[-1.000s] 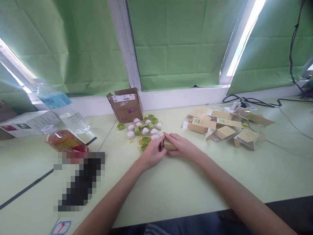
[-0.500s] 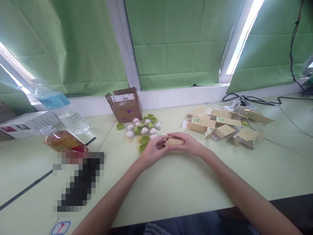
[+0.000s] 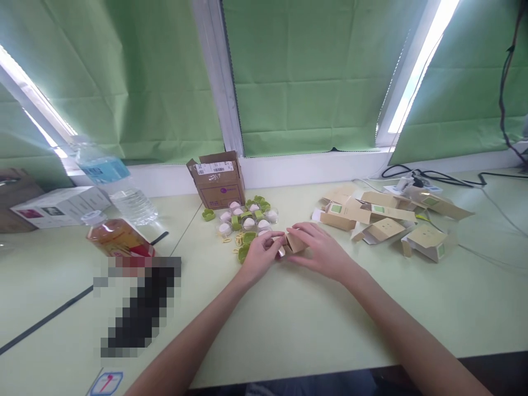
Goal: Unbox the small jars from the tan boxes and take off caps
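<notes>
Both hands meet on a small tan cardboard box point(image 3: 295, 242) near the middle of the pale green table point(image 3: 289, 319). My left hand point(image 3: 260, 257) pinches its left end, fingers curled round it. From the right, my right hand point(image 3: 322, 250) covers it, fingers bent over its top and side. Just behind the hands lies a cluster of small clear cups with white contents point(image 3: 247, 220) mixed with green clips point(image 3: 246, 237) and yellowish rubber bands point(image 3: 238, 240).
An open brown shipping carton point(image 3: 216, 179) stands at the back by the window. A pile of flat and folded tan boxes point(image 3: 388, 217) lies to the right. Two bottles point(image 3: 119, 192) and a white box point(image 3: 58, 206) sit left. Cables point(image 3: 445, 177) run along the back right.
The small box has been turned between my hands and sits tilted now. My right hand has shifted from gripping its top to covering its right side. The view has moved slightly.
</notes>
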{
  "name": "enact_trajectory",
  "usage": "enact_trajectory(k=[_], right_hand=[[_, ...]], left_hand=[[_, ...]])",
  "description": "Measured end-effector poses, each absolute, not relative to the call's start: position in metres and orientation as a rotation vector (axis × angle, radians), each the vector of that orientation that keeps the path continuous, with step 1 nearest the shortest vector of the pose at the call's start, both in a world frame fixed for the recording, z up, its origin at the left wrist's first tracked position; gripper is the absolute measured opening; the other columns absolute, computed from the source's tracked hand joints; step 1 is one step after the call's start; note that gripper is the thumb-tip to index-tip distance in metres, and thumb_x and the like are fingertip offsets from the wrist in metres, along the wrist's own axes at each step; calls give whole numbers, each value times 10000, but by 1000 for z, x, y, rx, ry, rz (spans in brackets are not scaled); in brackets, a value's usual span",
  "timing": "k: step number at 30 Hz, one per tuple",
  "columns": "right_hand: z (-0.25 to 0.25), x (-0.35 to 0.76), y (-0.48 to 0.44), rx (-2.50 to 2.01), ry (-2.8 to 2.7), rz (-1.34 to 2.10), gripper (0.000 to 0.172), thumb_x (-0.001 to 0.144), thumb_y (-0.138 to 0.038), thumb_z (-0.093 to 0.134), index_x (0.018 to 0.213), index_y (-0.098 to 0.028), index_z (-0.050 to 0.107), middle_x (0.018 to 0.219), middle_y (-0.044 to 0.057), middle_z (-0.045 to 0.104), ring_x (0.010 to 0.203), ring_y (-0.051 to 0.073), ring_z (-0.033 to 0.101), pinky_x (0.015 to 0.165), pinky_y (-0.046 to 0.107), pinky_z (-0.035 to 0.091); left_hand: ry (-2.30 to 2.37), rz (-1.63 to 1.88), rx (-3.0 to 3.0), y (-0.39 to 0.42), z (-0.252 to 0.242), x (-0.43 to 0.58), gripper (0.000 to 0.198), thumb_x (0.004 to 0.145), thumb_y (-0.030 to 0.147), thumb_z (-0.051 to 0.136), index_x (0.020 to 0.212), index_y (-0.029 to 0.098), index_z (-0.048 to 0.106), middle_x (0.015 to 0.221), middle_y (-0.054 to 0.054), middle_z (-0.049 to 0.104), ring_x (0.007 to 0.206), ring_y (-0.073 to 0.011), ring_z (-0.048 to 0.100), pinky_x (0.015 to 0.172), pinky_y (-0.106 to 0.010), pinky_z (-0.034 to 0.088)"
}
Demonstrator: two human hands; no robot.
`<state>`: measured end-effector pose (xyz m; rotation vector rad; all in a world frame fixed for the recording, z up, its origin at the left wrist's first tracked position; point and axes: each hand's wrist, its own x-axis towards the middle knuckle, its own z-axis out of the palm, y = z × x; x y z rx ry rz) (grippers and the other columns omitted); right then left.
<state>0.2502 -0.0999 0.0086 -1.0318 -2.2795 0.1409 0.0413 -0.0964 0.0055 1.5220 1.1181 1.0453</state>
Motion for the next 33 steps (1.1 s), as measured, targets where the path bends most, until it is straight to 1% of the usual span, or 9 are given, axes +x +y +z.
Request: enact_trajectory(k=[3,5,7,9,12,17,23,29,33], right_hand=[[5,245,-101,-1069,-2322,169,650,900,-287,694,1495,-298,432,1374,126,576,1315,333,525,1005,529,542],[3,247,-98,-1057,-2306,222,578,912,-254,672,1451,-304,470,1360,109,588,1302,314,536,1004,504,543],[3,252,-94,-1045,-2266,273,474,915,-295,681,1367,-302,537,1328,95,610,1259,302,563,1001,483,539],[4,258,-91,-1054,-2213,321,420,904,-329,700,1303,-294,574,1296,87,630,1219,296,583,990,466,536],[5,264,-87,-1072,-2153,385,425,871,-350,739,1265,-285,592,1268,77,648,1194,290,592,983,450,529],[4,267,-85,-1056,-2138,394,463,852,-357,761,1276,-284,591,1273,75,652,1200,292,595,983,455,529],[5,264,-89,-1027,-2200,314,447,875,-266,705,1305,-277,581,1292,91,652,1206,306,598,999,488,524],[4,255,-92,-1092,-2236,195,462,870,-194,655,1317,-286,583,1285,90,654,1203,302,598,959,473,553],[3,253,-92,-1150,-2201,166,450,873,-231,677,1309,-278,578,1288,89,654,1196,309,604,959,485,558]], left_hand=[[1177,1001,1617,-97,2,41,307,891,230,558,1165,153,674,785,-26,694,563,-123,577,533,-241,458],[1233,1011,1766,-98,1,40,349,848,123,525,1167,161,661,891,-46,722,619,-133,610,573,-252,479],[1218,1036,2027,-99,1,38,391,840,61,491,1180,177,646,1096,-84,723,863,-185,677,752,-306,536],[1156,1019,2337,-101,3,37,449,865,20,441,1243,192,611,1230,-102,690,1106,-233,643,927,-370,510],[1137,981,2655,-104,4,40,529,883,-34,369,1316,204,558,1291,-109,666,1216,-255,595,1005,-425,444],[1148,988,2711,-111,5,46,467,850,-44,399,1203,195,590,1196,-103,674,1144,-251,599,968,-415,407],[1138,951,2563,-120,12,51,141,904,125,517,864,209,624,865,-45,695,871,-221,609,883,-391,386],[1294,935,2453,-114,2,54,283,1020,274,477,829,215,677,741,-27,695,745,-201,601,817,-362,384],[1387,1059,2467,-113,-3,54,178,980,338,586,1076,230,691,762,-22,712,772,-218,596,839,-364,404]])
